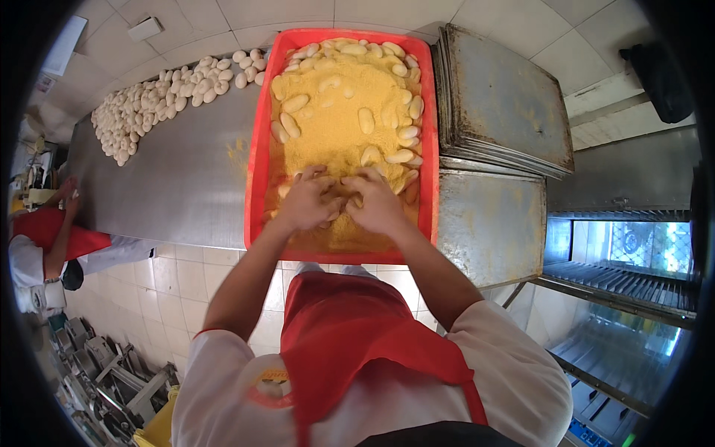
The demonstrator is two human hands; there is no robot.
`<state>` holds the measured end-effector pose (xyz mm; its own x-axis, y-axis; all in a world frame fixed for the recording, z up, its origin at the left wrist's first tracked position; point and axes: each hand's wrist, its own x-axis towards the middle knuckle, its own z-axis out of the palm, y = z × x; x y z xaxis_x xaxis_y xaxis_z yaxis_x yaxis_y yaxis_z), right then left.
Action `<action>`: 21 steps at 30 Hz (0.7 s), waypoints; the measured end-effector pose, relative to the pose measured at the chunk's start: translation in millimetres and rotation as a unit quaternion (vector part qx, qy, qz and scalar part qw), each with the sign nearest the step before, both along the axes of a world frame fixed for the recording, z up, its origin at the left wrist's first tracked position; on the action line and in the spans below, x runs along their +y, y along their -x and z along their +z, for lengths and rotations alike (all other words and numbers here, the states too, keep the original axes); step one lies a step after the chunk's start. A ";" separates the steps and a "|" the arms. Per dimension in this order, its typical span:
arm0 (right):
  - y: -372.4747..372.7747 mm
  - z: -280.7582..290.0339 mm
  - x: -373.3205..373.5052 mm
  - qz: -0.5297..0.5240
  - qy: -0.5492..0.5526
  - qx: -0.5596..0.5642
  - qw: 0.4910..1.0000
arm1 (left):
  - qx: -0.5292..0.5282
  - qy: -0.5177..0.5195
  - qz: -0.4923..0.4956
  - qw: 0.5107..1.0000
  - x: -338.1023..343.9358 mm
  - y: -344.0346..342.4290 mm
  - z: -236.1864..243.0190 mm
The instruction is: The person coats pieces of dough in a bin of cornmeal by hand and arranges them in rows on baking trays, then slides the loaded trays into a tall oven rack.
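A red tub (261, 141) stands before me, holding a deep heap of yellow crumbs (331, 130). Oval pale dough pieces (366, 121) lie on and partly sunk in the crumbs, many along the right and far sides. In the near half of the tub, my left hand (305, 203) has its fingers curled in the crumbs. Close beside it, my right hand (375, 205) is curled too, fingertips pointing toward the left. What lies between or under the fingers is hidden. A crumb-coated dough piece (370, 155) sits just beyond my right hand.
A steel table (186, 175) extends left, with a long pile of plain dough balls (160, 97) at its back. Stacked metal trays (514, 97) and another tray (491, 223) flank the tub's right. A metal rack (618, 290) stands farther right. A co-worker in a red apron (63, 235) is at far left.
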<state>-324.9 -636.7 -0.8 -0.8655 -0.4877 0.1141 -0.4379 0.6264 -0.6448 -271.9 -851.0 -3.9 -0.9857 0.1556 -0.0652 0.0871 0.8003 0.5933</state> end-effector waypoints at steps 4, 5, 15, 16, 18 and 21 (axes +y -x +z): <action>93.3 33.5 19.7 -0.040 0.076 -0.021 0.996 | -0.014 -0.100 0.173 0.980 -46.1 62.8 39.2; 133.2 35.4 17.3 -0.050 0.087 0.032 0.994 | 0.037 -0.082 0.187 0.978 -60.7 88.4 40.6; 296.2 -1.0 -78.2 -0.084 -0.149 0.036 0.985 | 0.044 0.049 0.224 0.972 -41.5 245.3 -2.1; 281.9 2.0 -69.4 -0.011 -0.152 0.021 0.988 | 0.067 0.067 0.202 0.975 -43.8 225.1 5.7; 246.2 23.4 -42.7 0.131 -0.145 0.003 0.981 | 0.111 -0.010 0.144 0.983 -36.8 155.3 11.0; 224.9 76.3 -28.8 0.297 -0.115 -0.080 0.945 | 0.001 -0.086 0.045 0.995 -23.9 86.0 57.5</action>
<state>-549.8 -665.5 75.6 -0.4285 -0.8887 -0.1630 -0.6645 0.4322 -0.6096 -357.9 -874.9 53.5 -0.9963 0.0753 -0.0423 0.0216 0.6915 0.7221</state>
